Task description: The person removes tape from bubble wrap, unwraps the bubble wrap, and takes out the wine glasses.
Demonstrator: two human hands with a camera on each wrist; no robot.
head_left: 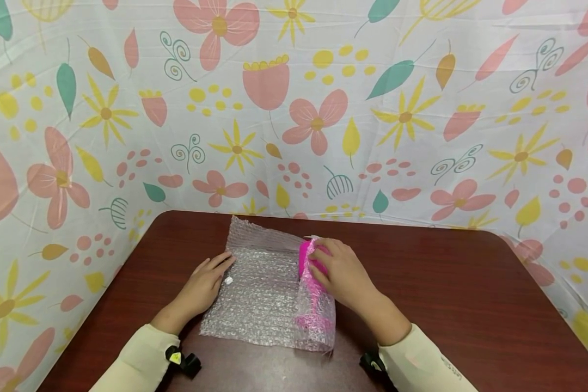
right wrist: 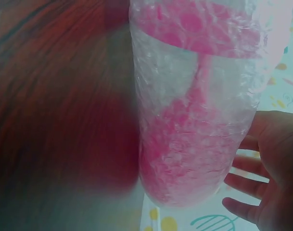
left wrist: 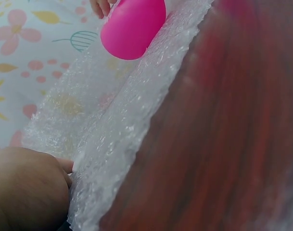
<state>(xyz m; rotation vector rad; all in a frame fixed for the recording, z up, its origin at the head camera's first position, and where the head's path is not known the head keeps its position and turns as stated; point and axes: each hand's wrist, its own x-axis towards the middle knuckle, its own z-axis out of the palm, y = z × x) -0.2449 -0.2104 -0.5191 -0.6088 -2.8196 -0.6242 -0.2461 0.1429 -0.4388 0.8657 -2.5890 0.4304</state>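
A pink goblet lies on its side at the right end of a sheet of bubble wrap. Its stem and round foot show through the clear wrap around them, while part of the smooth bowl is bare. My right hand curves over the bowl and holds it, fingers on the far side and thumb nearer me. At the sheet's left edge, my left hand rests with fairly straight fingers on the wrap.
The dark red-brown table reaches out to both sides. A small white piece sits on the wrap near the left fingers. Behind the table hangs a flower-print cloth. The wrap's far left corner sticks up.
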